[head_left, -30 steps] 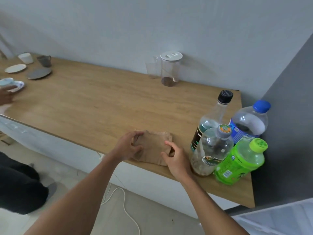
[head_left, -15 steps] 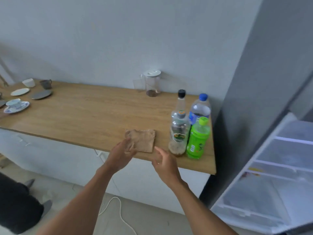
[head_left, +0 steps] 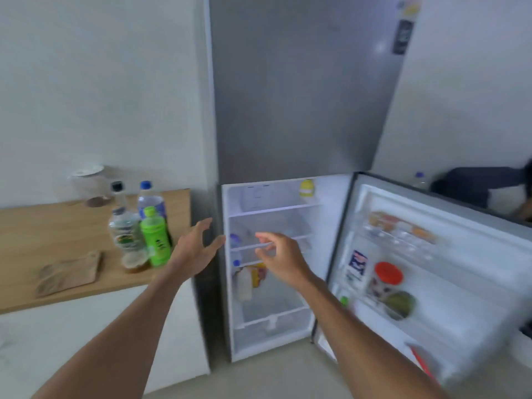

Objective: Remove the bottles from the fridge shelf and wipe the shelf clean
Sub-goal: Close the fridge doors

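The grey fridge [head_left: 302, 96] stands with its lower door [head_left: 431, 269] swung wide to the right. My left hand [head_left: 195, 249] and my right hand [head_left: 280, 256] are both raised in front of the glass shelves [head_left: 270, 244], fingers spread, holding nothing. A blue-capped bottle [head_left: 235, 243] sits at the left of the middle shelf. Several bottles stand on the wooden counter [head_left: 57, 226]: a green one [head_left: 155, 240], a clear one [head_left: 126, 234], a black-capped one [head_left: 118, 191] and a blue-capped one [head_left: 151, 201]. A brown cloth [head_left: 69, 273] lies on the counter near its front edge.
The door racks hold a red-lidded jar [head_left: 387, 279], a carton [head_left: 357, 264] and other items. A yellow container [head_left: 306, 188] sits on the top shelf. A clear canister [head_left: 89, 182] stands against the wall. Another person [head_left: 489, 185] is behind the door.
My view has swung right from the counter to the open fridge. Both hands have left the brown cloth on the counter and moved up towards the fridge shelves.
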### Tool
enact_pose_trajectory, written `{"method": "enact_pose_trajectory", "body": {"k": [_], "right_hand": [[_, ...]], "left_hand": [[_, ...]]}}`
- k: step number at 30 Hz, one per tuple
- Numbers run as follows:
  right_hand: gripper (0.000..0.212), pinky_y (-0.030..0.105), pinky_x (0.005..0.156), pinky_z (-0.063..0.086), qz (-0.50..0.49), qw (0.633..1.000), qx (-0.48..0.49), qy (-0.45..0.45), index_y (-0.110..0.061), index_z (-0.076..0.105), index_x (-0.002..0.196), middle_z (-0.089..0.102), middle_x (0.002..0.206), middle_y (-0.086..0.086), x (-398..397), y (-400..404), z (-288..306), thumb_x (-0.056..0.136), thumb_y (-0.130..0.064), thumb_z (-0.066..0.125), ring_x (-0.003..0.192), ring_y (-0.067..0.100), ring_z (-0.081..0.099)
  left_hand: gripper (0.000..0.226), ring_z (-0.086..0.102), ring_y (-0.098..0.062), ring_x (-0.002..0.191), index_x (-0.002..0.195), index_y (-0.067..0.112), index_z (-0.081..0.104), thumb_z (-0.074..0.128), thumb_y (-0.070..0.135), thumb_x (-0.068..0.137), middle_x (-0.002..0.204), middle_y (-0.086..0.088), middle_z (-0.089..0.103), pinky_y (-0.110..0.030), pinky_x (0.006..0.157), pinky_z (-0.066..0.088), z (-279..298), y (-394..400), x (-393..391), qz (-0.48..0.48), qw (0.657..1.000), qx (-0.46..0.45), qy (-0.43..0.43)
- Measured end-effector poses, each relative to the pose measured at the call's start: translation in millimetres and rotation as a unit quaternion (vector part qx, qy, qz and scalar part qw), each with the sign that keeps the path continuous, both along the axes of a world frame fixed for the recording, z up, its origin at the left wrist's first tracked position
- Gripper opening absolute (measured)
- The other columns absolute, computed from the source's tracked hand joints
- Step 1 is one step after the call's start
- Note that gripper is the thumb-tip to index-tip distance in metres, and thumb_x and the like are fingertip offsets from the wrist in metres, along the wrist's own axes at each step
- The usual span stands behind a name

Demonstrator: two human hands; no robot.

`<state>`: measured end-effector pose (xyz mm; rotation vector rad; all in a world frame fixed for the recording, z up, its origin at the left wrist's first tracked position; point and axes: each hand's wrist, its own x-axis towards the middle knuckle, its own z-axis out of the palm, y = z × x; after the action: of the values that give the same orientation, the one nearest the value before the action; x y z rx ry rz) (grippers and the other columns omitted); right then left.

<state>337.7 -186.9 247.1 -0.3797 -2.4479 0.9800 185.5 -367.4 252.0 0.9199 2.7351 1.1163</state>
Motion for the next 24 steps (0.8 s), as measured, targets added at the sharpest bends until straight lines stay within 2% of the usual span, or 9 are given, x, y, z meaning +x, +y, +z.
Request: {"method": "enact_pose_trajectory", "body": {"k": [2, 5, 9, 11, 13, 16, 19, 21, 24], "right_hand": [[0.040, 0.010, 0.083, 0.046, -0.039, 0.999, 0.028, 0.002, -0.011, 0.070, 0.124, 0.074, 0.115, 0.008, 38, 48, 18, 0.085, -0.011, 0.076, 0.085, 0.010, 0.065], [0.041, 0.018, 0.087, 0.048, -0.099, 0.994, 0.046, 0.007, -0.013, 0.069, 0.127, 0.073, 0.117, 0.008, 89, 118, 39, 0.087, -0.012, 0.074, 0.090, 0.011, 0.065], [0.043, 0.041, 0.099, 0.053, -0.154, 0.985, 0.074, 0.012, -0.015, 0.064, 0.133, 0.070, 0.124, 0.009, 139, 217, 55, 0.090, -0.016, 0.072, 0.111, 0.022, 0.067], [0.050, 0.033, 0.105, 0.047, -0.174, 0.982, 0.074, -0.013, -0.019, 0.057, 0.141, 0.064, 0.134, 0.005, 157, 264, 63, 0.093, -0.023, 0.070, 0.120, 0.021, 0.062], [0.056, 0.026, 0.108, 0.035, -0.188, 0.975, 0.112, -0.032, -0.020, 0.049, 0.148, 0.055, 0.145, 0.003, 167, 312, 68, 0.096, -0.028, 0.067, 0.133, 0.021, 0.052], [0.062, 0.031, 0.114, 0.031, -0.189, 0.968, 0.149, -0.063, -0.019, 0.038, 0.155, 0.045, 0.156, 0.000, 170, 373, 74, 0.099, -0.032, 0.061, 0.143, 0.019, 0.041], [0.067, 0.037, 0.119, 0.030, -0.163, 0.958, 0.179, -0.155, -0.019, 0.026, 0.159, 0.034, 0.163, 0.001, 166, 419, 79, 0.102, -0.039, 0.055, 0.149, 0.020, 0.032], [0.072, 0.038, 0.119, 0.030, -0.140, 0.951, 0.177, -0.209, -0.018, 0.022, 0.160, 0.031, 0.165, 0.003, 159, 436, 80, 0.101, -0.043, 0.054, 0.149, 0.021, 0.032], [0.076, 0.038, 0.115, 0.037, -0.143, 0.958, 0.105, -0.224, -0.015, 0.031, 0.157, 0.042, 0.159, 0.005, 151, 449, 88, 0.094, -0.043, 0.063, 0.143, 0.025, 0.043]], "left_hand": [[0.068, 0.048, -0.032, 0.141, 0.154, 0.015, 0.041, 0.065, 0.042, 0.096, 0.153, -0.011, 0.052, -0.041, 0.115, 0.036, 28, 56, 24, -0.042, 0.999, -0.004, 0.029], [0.069, 0.039, -0.031, 0.147, 0.156, 0.014, 0.036, 0.062, 0.039, 0.098, 0.160, -0.012, 0.041, -0.040, 0.120, 0.030, 55, 138, 48, -0.093, 0.993, 0.012, 0.068], [0.075, 0.010, -0.030, 0.159, 0.162, 0.013, 0.023, 0.058, 0.039, 0.100, 0.171, -0.009, 0.021, -0.041, 0.128, 0.013, 82, 242, 66, -0.133, 0.981, 0.025, 0.139], [0.076, 0.002, -0.032, 0.160, 0.163, 0.013, 0.019, 0.054, 0.040, 0.101, 0.172, -0.009, 0.015, -0.044, 0.129, 0.008, 93, 286, 68, -0.131, 0.973, 0.021, 0.189], [0.077, -0.002, -0.034, 0.160, 0.164, 0.012, 0.016, 0.051, 0.041, 0.101, 0.173, -0.011, 0.011, -0.047, 0.129, 0.005, 102, 329, 66, -0.112, 0.962, 0.018, 0.247], [0.079, -0.007, -0.038, 0.159, 0.164, 0.010, 0.015, 0.049, 0.042, 0.100, 0.173, -0.014, 0.005, -0.050, 0.129, 0.003, 106, 380, 62, -0.082, 0.948, -0.020, 0.307], [0.081, -0.006, -0.044, 0.157, 0.162, 0.004, 0.019, 0.051, 0.044, 0.099, 0.172, -0.018, 0.005, -0.055, 0.128, 0.005, 100, 411, 55, -0.059, 0.936, -0.062, 0.341], [0.084, -0.004, -0.047, 0.157, 0.160, 0.000, 0.021, 0.053, 0.045, 0.097, 0.172, -0.020, 0.005, -0.058, 0.127, 0.005, 93, 420, 48, -0.030, 0.932, -0.087, 0.351], [0.087, -0.004, -0.045, 0.157, 0.159, -0.004, 0.022, 0.051, 0.049, 0.095, 0.172, -0.018, 0.004, -0.060, 0.126, 0.004, 84, 421, 37, 0.013, 0.925, -0.119, 0.362]]}}
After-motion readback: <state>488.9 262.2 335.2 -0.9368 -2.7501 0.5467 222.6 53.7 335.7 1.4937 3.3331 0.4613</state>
